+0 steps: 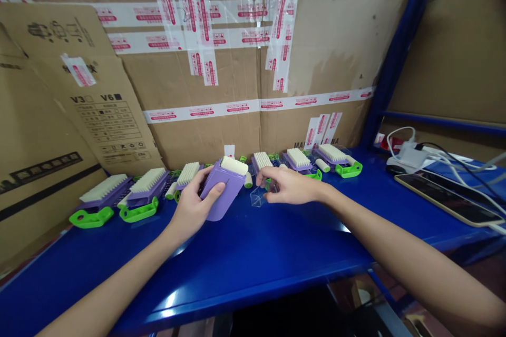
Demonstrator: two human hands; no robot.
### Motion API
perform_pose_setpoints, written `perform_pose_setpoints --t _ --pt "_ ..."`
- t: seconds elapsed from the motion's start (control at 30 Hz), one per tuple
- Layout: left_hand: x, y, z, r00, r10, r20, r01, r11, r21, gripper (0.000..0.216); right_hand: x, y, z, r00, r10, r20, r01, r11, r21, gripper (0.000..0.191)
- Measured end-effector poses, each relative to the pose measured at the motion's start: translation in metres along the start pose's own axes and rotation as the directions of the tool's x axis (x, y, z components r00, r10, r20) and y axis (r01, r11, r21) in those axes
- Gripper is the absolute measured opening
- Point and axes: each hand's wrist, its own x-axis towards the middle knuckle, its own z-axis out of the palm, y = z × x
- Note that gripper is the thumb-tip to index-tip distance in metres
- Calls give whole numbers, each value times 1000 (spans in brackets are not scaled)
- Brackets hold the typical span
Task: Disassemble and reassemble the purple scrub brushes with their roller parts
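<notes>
My left hand (pixel 197 200) is wrapped round a purple plastic housing (pixel 223 192), tilted above the blue shelf, with a cream roller (pixel 234 165) along its upper end. The thumb presses on its flat purple face. Just to the right, my right hand (pixel 288 185) has curled fingers round a small clear plastic piece (pixel 258 198), which sticks out below the fingertips. Part of that piece is hidden by the fingers. Behind both hands stand several purple units with cream bristles, such as a brush unit (pixel 298 158), with bright green handles (pixel 139 211) beside them.
Taped cardboard (pixel 205 79) walls the back of the blue shelf (pixel 253 253), and more cardboard (pixel 59 116) closes the left side. A phone (pixel 446 197) lies at the right, near a white charger (pixel 411 155) and tangled cables. A blue post (pixel 399 58) rises behind them.
</notes>
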Motion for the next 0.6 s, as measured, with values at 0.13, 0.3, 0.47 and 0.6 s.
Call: perform_pose_setpoints --t 0.13,0.3,0.47,0.6 --pt "0 0 0 999 1 32 -1 1000 -5 68 0 4 1 999 4 33 0 992 -125 33" --pt "0 -2 0 998 11 70 -12 1000 19 66 -1 5 0 992 93 89 -66 962 -263 29" --pt "-1 -3 1 995 8 97 -11 1000 25 67 -1 2 0 980 158 124 -109 936 -334 30" --pt "-2 -3 1 995 9 103 -12 999 32 66 -1 -1 -2 976 164 142 -112 941 -321 32"
